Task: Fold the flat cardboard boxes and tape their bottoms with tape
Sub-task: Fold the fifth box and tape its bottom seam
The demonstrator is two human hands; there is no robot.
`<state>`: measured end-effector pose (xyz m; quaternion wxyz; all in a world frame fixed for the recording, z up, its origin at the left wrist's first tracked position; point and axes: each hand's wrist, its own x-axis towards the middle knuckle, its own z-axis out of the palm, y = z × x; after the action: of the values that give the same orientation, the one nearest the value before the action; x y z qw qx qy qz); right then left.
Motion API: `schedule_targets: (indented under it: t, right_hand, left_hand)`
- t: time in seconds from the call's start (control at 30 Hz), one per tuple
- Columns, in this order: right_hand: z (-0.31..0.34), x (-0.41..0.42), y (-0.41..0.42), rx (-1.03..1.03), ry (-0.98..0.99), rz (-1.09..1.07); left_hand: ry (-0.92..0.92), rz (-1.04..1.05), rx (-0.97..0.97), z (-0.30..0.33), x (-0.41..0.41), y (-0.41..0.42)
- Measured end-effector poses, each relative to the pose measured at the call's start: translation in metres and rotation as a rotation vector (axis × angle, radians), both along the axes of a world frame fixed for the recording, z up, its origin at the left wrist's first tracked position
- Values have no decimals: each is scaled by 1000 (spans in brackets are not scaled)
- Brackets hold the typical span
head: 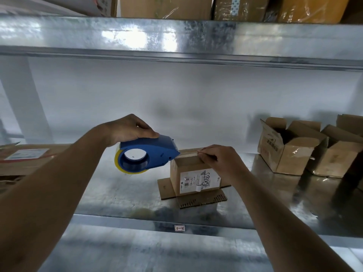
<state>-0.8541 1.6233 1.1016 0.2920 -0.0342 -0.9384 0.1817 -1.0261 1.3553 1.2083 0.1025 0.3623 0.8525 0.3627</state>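
Observation:
A small cardboard box [193, 178] with a white label stands upside down on the metal shelf [121, 193], its lower flaps splayed out flat. My left hand [128, 128] grips a blue tape dispenser [146, 154] with a yellowish tape roll, its nose touching the box's top left edge. My right hand [218, 160] rests on the box's top with fingers curled, pressing the flaps and the tape end down.
Two open folded boxes [284, 148] stand at the right of the shelf. Flat cardboard [25, 160] with a label lies at the left. An upper metal shelf [176, 40] carries more boxes. The shelf's front edge bears a small tag [179, 228].

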Motion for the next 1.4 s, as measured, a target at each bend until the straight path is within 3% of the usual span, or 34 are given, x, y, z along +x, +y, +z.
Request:
schedule_targets:
  t: [0.43,0.7,1.4]
  right_hand:
    - [4,-2,-5,-57,-71,-32]
    - [7,2,-9,-90,-54,-32]
    - [7,10,-24,-87,-102,-156]
  left_hand:
    - [-6,14,-25,15,5,-3]
    - [51,33,-105,59,17,10]
    - [-33,49,162,-47,-10,-43]
